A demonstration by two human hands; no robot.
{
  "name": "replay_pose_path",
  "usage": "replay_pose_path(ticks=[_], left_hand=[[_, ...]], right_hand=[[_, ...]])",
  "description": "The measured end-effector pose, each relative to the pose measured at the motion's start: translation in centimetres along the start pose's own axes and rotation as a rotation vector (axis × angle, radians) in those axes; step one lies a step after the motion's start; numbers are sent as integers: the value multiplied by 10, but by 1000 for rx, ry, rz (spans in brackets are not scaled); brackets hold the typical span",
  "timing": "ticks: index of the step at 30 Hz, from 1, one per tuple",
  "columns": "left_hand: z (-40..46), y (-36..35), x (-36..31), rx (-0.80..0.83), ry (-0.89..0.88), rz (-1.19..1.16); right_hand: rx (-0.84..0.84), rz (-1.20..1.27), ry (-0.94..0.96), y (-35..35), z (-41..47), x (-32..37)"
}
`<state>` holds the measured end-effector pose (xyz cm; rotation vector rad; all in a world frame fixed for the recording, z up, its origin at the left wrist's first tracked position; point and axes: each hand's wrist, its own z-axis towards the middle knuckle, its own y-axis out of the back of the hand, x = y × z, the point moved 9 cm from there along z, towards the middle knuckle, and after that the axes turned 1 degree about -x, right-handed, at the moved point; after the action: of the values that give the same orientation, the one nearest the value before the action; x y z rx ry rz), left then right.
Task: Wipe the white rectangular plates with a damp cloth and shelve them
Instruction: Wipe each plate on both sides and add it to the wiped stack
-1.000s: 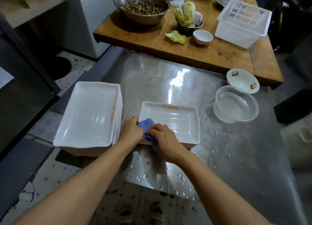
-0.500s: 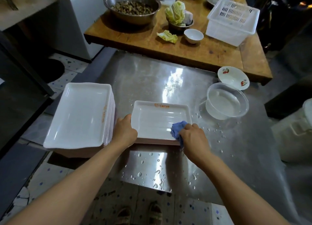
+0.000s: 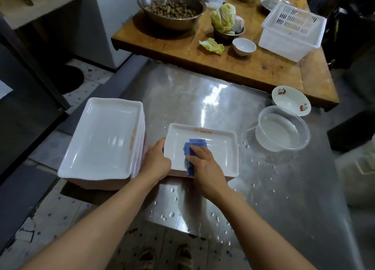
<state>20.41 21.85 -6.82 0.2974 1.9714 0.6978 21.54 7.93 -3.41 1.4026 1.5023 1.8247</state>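
- Steel tabletop (image 3: 203, 91), wet and scattered with water drops, fills the middle of the view; a wooden table (image 3: 253, 67) stands at its far edge and speckled floor tiles show below the near edge.
- On the steel, near the front edge, lies a white rectangular plate (image 3: 219, 148): shallow, glossy, with a raised rim and rounded corners.
- Its far rim carries a short line of orange print, too small and blurred to read.
- The right hand (image 3: 205, 166) presses a folded blue cloth (image 3: 192, 154) onto the left part of that plate, fingers curled over the cloth.
- The left hand (image 3: 156, 162) grips the plate's left edge, thumb on the rim.
- Just left of it, a stack of white rectangular plates (image 3: 101, 138) of the same kind sits at the table's left edge, partly hanging past it; the top one has orange print along its right rim, also unreadable.
- To the right, well apart from the plate, a clear plastic tub (image 3: 284, 129) holds water, and a small white bowl with red cherry pictures (image 3: 291, 101) sits just behind it.
- On the wooden table stand a large steel bowl of brownish food (image 3: 171, 8), a small steel bowl with cabbage leaves (image 3: 225, 20), a loose cabbage leaf (image 3: 212, 45), a small white bowl (image 3: 243, 46) and an upturned white slotted basket (image 3: 292, 30).
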Motion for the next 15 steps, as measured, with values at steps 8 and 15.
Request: replay_pose_path(ticks=[8, 15], left_hand=[[1, 0, 1, 7, -16, -2], [-2, 4, -5, 14, -45, -69]], right_hand=[[-175, -56, -111, 37, -24, -58], [-228, -115, -169, 55, 19, -72]])
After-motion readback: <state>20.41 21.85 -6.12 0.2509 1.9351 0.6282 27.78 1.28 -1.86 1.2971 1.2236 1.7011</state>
